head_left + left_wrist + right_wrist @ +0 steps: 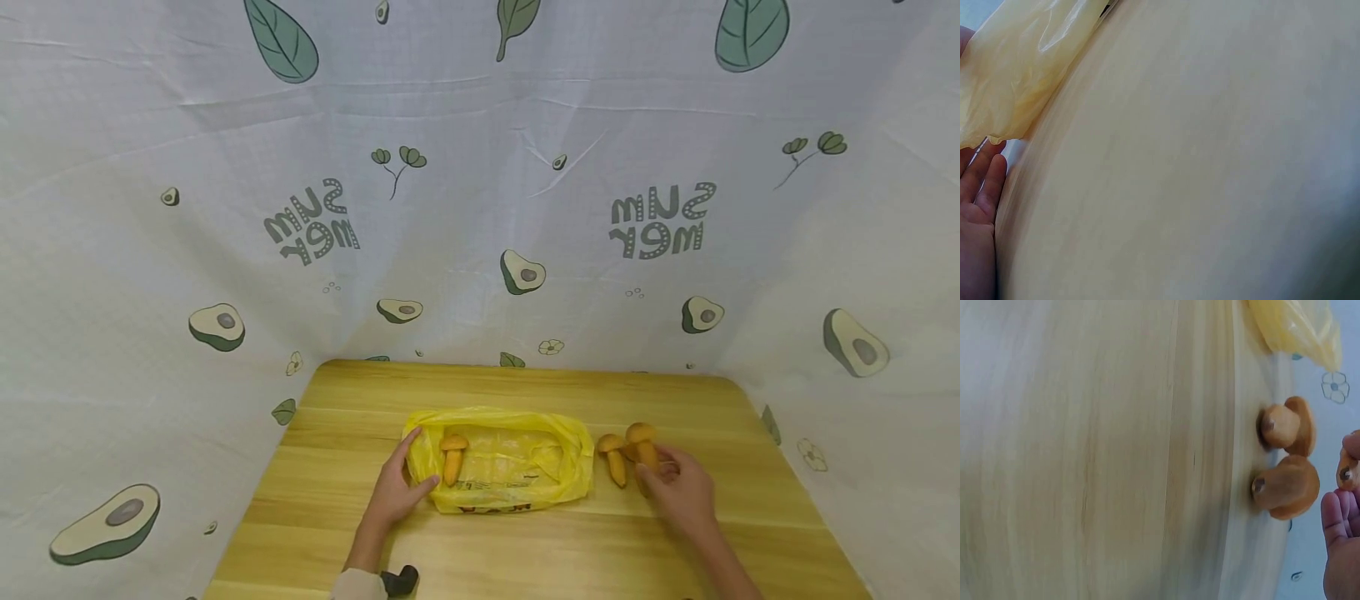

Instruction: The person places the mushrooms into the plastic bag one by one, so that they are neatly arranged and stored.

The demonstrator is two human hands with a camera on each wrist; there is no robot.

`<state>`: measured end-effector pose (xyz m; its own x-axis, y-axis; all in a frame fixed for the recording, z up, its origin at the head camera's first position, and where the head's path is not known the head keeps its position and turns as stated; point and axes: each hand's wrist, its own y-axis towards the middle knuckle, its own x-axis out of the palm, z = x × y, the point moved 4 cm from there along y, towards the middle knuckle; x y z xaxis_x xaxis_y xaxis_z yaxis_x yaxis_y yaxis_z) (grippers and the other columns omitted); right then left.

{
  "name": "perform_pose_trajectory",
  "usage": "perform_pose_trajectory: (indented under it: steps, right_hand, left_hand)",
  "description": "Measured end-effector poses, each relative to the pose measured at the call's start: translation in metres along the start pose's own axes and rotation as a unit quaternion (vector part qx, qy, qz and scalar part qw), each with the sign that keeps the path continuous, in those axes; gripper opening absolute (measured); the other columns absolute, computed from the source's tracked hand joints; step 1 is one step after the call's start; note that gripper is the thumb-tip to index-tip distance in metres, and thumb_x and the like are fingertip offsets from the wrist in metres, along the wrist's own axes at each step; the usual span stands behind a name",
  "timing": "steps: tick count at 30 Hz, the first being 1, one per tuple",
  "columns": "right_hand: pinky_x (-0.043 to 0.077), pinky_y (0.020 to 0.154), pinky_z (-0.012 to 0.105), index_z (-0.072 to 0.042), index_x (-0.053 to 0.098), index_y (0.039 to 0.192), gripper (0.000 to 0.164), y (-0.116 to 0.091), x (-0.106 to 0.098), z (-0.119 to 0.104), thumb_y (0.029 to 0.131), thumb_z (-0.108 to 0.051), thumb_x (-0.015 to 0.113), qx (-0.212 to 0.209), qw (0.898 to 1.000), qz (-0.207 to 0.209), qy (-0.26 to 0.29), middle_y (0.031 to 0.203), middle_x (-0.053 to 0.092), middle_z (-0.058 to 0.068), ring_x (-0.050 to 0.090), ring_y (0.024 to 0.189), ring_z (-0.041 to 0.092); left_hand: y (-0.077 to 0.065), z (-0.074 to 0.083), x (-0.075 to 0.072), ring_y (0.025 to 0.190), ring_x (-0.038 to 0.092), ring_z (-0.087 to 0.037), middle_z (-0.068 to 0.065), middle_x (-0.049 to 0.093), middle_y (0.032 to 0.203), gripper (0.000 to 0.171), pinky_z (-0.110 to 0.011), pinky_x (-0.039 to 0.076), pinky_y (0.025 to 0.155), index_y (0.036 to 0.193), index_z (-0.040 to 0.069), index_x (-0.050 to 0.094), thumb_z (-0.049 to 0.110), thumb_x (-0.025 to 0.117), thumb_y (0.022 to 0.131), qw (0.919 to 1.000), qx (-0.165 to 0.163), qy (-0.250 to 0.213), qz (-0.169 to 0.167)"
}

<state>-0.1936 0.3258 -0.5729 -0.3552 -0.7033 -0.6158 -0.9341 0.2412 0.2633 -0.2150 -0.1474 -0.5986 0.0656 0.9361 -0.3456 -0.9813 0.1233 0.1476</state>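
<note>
A yellow plastic bag [517,502] lies with its mouth open on the table, and one orange-brown mushroom [453,458] is inside at its left end. At the bag's left side, my left hand [393,490] holds the rim, thumb on the near side; the left wrist view shows the bag [1029,75] between the thumb and the other fingers [979,172]. To the right of the bag, my right hand [682,492] pinches a mushroom [642,440] by its stem, above the table. Two more mushrooms [1282,425] lie side by side there, one partly hidden in the head view.
The wooden table [540,554] has rounded far corners. A white cloth [465,225] printed with avocados and leaves hangs behind it and at both sides. A black strap piece [400,581] shows at the left wrist, beside a beige sleeve [358,585].
</note>
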Motion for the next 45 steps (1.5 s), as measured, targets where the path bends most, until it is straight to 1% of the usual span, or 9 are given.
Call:
perform_pose_trajectory:
  steps: [5,10,14,19,24,31,34,38,45]
  right_hand:
    - [0.050,0.067,0.009,0.008,0.067,0.123,0.046,0.000,0.008,-0.007,0.085,-0.011,0.084,-0.010,1.000,-0.002,0.004,0.102,0.072,0.020,0.056,0.079,-0.009]
    - [0.052,0.067,0.012,0.009,0.066,0.121,0.045,-0.001,0.015,-0.017,0.084,-0.009,0.084,-0.023,1.000,-0.006,0.012,0.101,0.072,0.019,0.059,0.080,-0.004]
    - [0.053,0.067,0.013,0.009,0.066,0.124,0.046,-0.001,0.019,-0.027,0.084,-0.007,0.084,-0.030,0.999,-0.015,0.032,0.104,0.071,0.020,0.059,0.081,-0.002]
    - [0.053,0.066,0.014,0.006,0.066,0.127,0.048,0.001,0.027,-0.039,0.085,-0.009,0.084,-0.024,0.998,-0.024,0.056,0.102,0.069,0.018,0.059,0.079,-0.001]
    - [0.053,0.069,0.014,0.003,0.066,0.129,0.048,0.001,0.037,-0.047,0.087,-0.013,0.083,-0.027,0.998,-0.034,0.050,0.105,0.070,0.016,0.060,0.084,0.001]
    - [0.055,0.071,0.016,0.003,0.066,0.129,0.048,0.002,0.052,-0.063,0.086,-0.011,0.084,-0.033,0.996,-0.045,0.065,0.108,0.069,0.015,0.064,0.086,0.012]
    - [0.055,0.071,0.018,0.000,0.066,0.130,0.048,0.000,0.057,-0.071,0.086,-0.012,0.084,-0.021,0.997,-0.057,0.058,0.109,0.070,0.015,0.067,0.088,0.018]
    - [0.056,0.074,0.020,-0.001,0.066,0.131,0.050,-0.002,0.065,-0.080,0.087,-0.013,0.084,-0.009,0.995,-0.074,0.059,0.111,0.069,0.015,0.066,0.090,0.019]
    - [0.058,0.074,0.024,0.001,0.067,0.127,0.048,-0.006,0.082,-0.090,0.084,-0.010,0.085,-0.028,0.994,-0.073,0.079,0.107,0.068,0.014,0.066,0.088,0.020]
  left_hand:
    - [0.002,-0.005,0.002,0.149,0.039,-0.041,-0.022,0.036,0.164,0.088,-0.041,0.036,0.119,0.161,0.003,0.032,0.009,0.080,0.086,0.9999,-0.007,0.004,-0.006]
    - [0.006,-0.026,0.007,0.150,0.037,-0.041,-0.021,0.035,0.164,0.090,-0.039,0.035,0.120,0.162,0.007,0.032,0.007,0.080,0.086,0.9999,-0.005,0.007,0.009]
    - [0.009,-0.040,0.008,0.151,0.038,-0.037,-0.016,0.036,0.165,0.090,-0.046,0.034,0.120,0.162,0.016,0.033,0.012,0.082,0.086,0.9999,0.000,0.007,0.008]
    - [0.010,-0.046,0.007,0.153,0.035,-0.037,-0.014,0.035,0.166,0.091,-0.061,0.031,0.120,0.162,0.023,0.033,0.023,0.083,0.086,0.9999,0.008,0.007,-0.002]
    - [0.010,-0.044,0.007,0.153,0.034,-0.038,-0.014,0.035,0.166,0.091,-0.063,0.029,0.120,0.162,0.024,0.033,0.025,0.083,0.086,0.9999,0.010,0.005,-0.004]
    - [0.002,-0.002,0.000,0.148,0.040,-0.044,-0.024,0.038,0.162,0.089,-0.064,0.033,0.117,0.160,0.003,0.034,0.011,0.081,0.085,0.9999,0.008,0.007,0.002]
    - [0.001,-0.005,0.002,0.148,0.038,-0.045,-0.024,0.038,0.162,0.088,-0.068,0.031,0.116,0.160,0.005,0.036,0.011,0.081,0.084,0.9999,0.011,-0.006,0.010]
    - [0.001,-0.009,0.004,0.149,0.037,-0.046,-0.023,0.038,0.162,0.088,-0.069,0.027,0.117,0.160,0.007,0.037,0.009,0.081,0.083,0.9995,0.010,-0.023,0.020]
    - [0.001,-0.009,0.004,0.151,0.030,-0.050,-0.026,0.035,0.163,0.087,-0.070,0.023,0.119,0.160,0.005,0.036,0.009,0.080,0.085,0.9994,0.012,-0.027,0.016]
